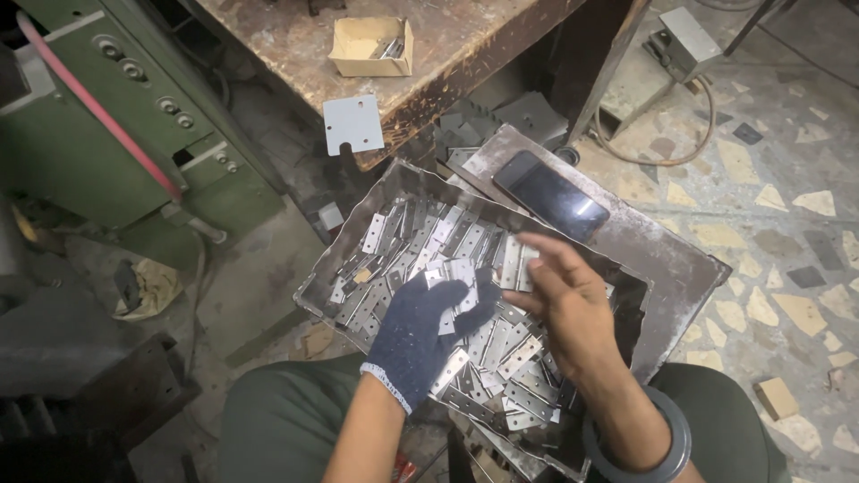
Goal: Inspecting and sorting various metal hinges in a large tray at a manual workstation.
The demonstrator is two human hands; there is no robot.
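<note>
Tray walls [353, 234] and phone [550, 195] hem the plates [465, 241].

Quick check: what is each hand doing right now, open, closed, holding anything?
Left hand: gloved, closed on small metal plates over the tray.
Right hand: bare, open, fingers on the plates.
</note>
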